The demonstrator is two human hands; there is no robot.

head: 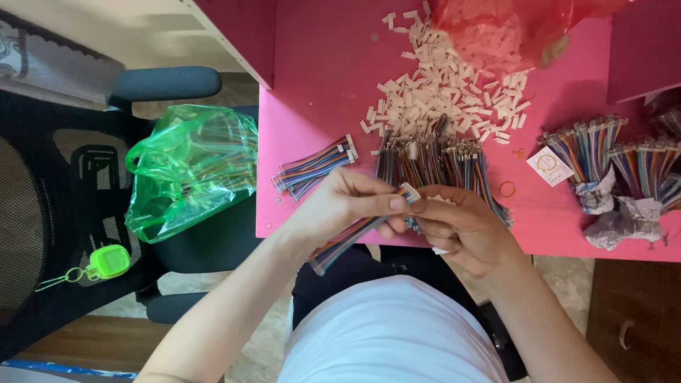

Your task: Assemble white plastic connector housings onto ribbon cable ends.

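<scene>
My left hand (347,202) grips a flat multicoloured ribbon cable (347,241) that runs down and left from my fingers. My right hand (461,227) meets it at the cable's end, pinching a small white plastic connector (410,193) at the tip. Both hands hover over the near edge of a pink table (319,85). Just beyond my fingers lies a loose bunch of coloured wires (433,159), and behind that a heap of small white connectors (443,89).
A finished bundle of ribbon cables (316,167) lies at the left of the table. Tied wire bundles (610,159) sit at the right. A red plastic bag (511,25) holds more connectors. A green plastic bag (188,167) rests on a black chair (57,198).
</scene>
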